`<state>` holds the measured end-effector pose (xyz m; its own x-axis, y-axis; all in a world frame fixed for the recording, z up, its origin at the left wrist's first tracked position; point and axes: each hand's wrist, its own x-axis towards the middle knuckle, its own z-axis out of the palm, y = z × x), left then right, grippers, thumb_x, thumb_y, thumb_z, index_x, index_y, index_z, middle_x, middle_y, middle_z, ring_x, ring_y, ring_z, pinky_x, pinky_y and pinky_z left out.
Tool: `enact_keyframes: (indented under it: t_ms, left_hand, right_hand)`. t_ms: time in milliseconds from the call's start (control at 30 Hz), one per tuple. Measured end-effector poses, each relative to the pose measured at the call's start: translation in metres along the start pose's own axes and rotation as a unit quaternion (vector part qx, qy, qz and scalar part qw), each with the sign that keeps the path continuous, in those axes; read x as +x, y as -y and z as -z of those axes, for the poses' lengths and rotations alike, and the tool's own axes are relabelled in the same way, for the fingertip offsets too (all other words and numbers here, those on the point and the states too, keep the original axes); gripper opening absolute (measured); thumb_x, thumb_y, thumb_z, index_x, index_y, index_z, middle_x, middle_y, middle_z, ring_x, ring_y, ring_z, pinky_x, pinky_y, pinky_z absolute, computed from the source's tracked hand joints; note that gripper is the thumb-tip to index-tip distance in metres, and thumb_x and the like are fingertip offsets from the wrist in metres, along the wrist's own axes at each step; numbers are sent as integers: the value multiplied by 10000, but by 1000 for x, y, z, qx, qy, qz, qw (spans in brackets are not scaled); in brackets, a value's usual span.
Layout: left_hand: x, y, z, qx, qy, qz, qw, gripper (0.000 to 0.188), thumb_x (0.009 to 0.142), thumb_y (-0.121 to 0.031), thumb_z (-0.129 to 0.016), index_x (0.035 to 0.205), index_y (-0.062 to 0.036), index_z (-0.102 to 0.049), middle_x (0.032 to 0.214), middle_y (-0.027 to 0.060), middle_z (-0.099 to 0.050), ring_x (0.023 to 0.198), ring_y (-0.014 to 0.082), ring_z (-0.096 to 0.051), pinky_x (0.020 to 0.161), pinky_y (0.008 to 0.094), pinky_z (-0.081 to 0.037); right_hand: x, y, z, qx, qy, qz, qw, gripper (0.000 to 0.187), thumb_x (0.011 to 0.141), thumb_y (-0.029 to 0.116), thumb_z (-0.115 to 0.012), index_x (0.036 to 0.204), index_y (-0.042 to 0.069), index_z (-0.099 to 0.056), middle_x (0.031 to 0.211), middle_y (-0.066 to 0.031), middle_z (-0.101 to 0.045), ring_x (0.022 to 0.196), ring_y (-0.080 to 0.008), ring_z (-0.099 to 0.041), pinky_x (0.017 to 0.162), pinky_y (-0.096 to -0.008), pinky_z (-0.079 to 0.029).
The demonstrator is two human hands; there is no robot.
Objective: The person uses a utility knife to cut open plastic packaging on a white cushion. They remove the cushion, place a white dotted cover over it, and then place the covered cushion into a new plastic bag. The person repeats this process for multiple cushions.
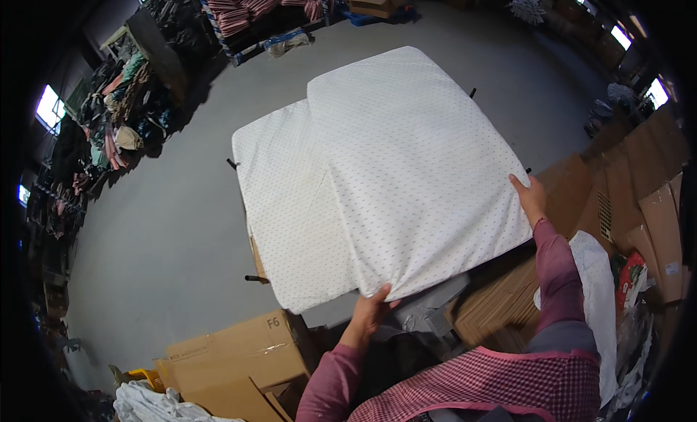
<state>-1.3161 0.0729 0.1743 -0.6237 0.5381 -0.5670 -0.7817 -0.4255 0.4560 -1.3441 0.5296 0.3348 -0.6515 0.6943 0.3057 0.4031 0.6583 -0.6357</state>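
Observation:
A thin white pad, like a mattress pad in a cover patterned with small dark marks, is held by its near edge in both my hands. My left hand grips the near left corner, thumb on top and fingers curled beneath. At the near right corner my right hand pinches the edge, its fingers partly hidden under the pad. A second white pad with the same pattern lies underneath and sticks out to the left. Short dark bars poke out around the pads; what they belong to is mostly hidden.
A cardboard box stands near left. Stacked flat cardboard lies close by on the right, beside white fabric and larger cardboard sheets. Cloth piles line the far left, and a rack of pink folded material stands behind.

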Motion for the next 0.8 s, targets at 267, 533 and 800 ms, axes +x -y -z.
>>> enact_keyframes:
  t_ms: [267,533,800]
  left_hand:
    - [106,102,44,-39,-107,199,973,841,903,-425,-681,1506,-37,-241,1553,172,-282,1282,326,-486,922,440,-504]
    - [151,53,174,-383,-315,-40,867,387,903,-384,-690,1076,-76,-532,849,111,-630,709,244,-646,627,298,-537]
    - [114,57,191,-149,-363,-77,917,308,943,-247,-662,1085,1,-545,833,68,-575,676,205,-570,687,360,-538]
  right_hand:
    - [-128,-166,-178,208,172,-413,870,1055,779,477,-782,1477,-92,-231,1559,-212,-261,1383,-399,-306,1119,-472,-281]
    - [-122,-152,-221,232,8,-582,779,1009,777,393,-810,1516,94,-192,1528,-143,-319,1351,-340,-365,1029,-602,-346]
    - [-155,-231,-227,343,14,-521,781,1052,730,203,-869,1495,224,-147,1486,-82,-346,1302,-340,-385,926,-636,-416]
